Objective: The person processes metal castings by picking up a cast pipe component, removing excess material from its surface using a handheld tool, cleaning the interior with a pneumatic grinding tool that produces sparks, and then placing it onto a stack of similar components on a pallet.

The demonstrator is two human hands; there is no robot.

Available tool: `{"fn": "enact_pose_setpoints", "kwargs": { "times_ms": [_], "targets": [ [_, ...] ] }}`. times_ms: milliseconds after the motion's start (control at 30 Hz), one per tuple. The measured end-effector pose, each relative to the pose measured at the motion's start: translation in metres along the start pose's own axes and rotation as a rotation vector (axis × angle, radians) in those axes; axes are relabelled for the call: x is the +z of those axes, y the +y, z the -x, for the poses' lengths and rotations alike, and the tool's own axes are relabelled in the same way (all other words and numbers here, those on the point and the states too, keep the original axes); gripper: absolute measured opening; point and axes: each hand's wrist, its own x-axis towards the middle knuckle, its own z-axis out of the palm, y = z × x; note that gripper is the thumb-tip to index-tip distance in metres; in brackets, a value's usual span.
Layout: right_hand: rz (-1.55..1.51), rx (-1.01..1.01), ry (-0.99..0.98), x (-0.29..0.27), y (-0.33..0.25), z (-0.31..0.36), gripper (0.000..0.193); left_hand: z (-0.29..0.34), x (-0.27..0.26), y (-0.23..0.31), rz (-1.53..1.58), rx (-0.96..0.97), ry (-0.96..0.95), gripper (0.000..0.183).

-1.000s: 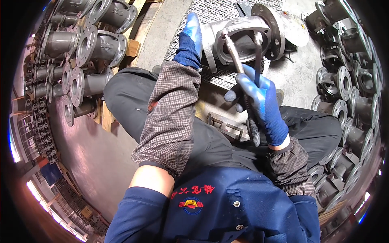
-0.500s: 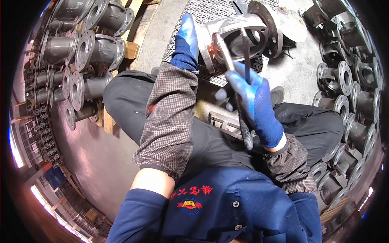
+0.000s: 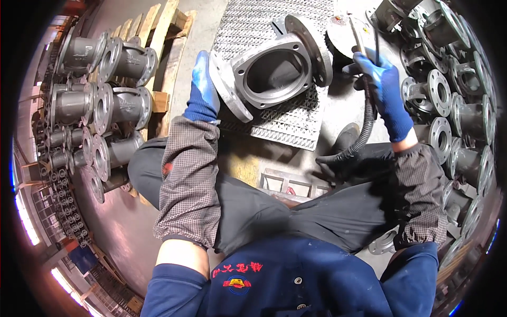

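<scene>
The valve (image 3: 279, 96) lies on the grate (image 3: 296, 124) ahead of the person, tilted a little, its squarish opening facing up and its bolt holes showing around the rim; a round flange (image 3: 231, 87) closes off its near left end and a darker flange (image 3: 309, 47) stands at the right. Of the two hands, the left hand (image 3: 204, 87) is flat and unclosed, fingers straight and together, set against the outer face of the left flange without gripping it. The right hand (image 3: 384, 82) is curled around the tool (image 3: 360, 39), well apart from the valve; a pale rod and a darker one stick out beyond the fingers, and a black ribbed hose (image 3: 365, 132) trails down and bends left toward the knees. A pale disc (image 3: 339, 41) lies on the floor (image 3: 121, 216) just beside the grate, near the rods. A metal frame (image 3: 288, 186) sits between the legs, castings (image 3: 74, 103) crowd by the pallet (image 3: 179, 58) at left, and more castings (image 3: 467, 119) are stacked at right
</scene>
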Motion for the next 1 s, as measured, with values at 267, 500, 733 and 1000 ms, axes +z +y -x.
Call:
{"fn": "enact_pose_setpoints", "kwargs": {
  "times_ms": [267, 500, 733, 1000],
  "targets": [
    [0.386, -0.242, 0.075, 0.025, 0.074, -0.042, 0.031, 0.028, 0.021, -0.036, 0.288, 0.165, -0.131, 0.061],
    [0.283, 0.000, 0.027, 0.051, 0.034, -0.017, 0.040, 0.052, 0.005, -0.010, 0.241, -0.076, 0.076, 0.061],
    [0.638, -0.734, -0.310, 0.064, 0.058, -0.016, 0.024, 0.098, -0.003, 0.042, -0.080, 0.175, 0.090, 0.043],
    [0.890, -0.929, -0.316, 0.064, 0.063, -0.034, 0.030, 0.104, -0.005, 0.051, -0.667, 0.507, 0.010, 0.048]
  ]
}}
